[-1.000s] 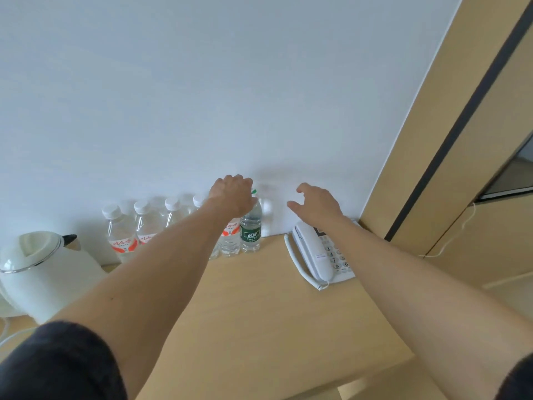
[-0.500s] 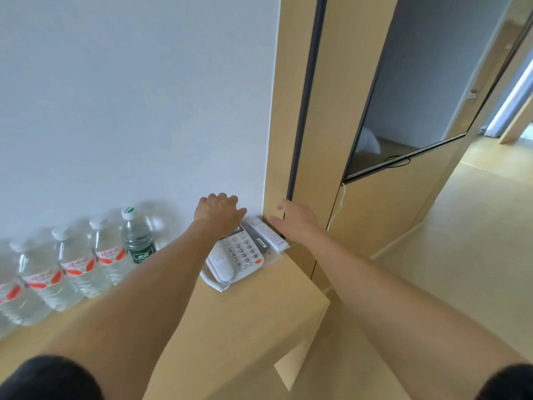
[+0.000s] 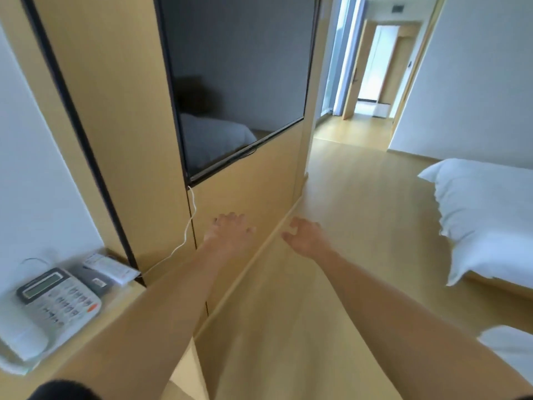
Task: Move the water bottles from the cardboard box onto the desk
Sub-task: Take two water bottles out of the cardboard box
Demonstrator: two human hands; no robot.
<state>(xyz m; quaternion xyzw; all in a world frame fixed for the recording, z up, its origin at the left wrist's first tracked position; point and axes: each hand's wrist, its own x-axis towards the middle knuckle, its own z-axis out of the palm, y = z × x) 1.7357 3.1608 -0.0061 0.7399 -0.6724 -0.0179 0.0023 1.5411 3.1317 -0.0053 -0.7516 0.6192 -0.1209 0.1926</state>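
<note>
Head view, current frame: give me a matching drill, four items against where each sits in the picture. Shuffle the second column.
Items
1. telephone
2. television
3. bed
4. left hand

Places
A. right edge
B. centre, in front of the wooden panel
C. bottom left, on the desk
D. top centre, set into the wooden wall

Pairs: 1-C, 2-D, 3-A, 4-B

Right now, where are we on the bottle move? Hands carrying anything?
Done: cannot judge from this view; no bottles or cardboard box show. In hand: nothing. The left hand and right hand are both empty, fingers spread, reaching out over the floor past the TV panel. Only the desk corner with the phone shows. Left: unknown, the box is out of frame.
</note>
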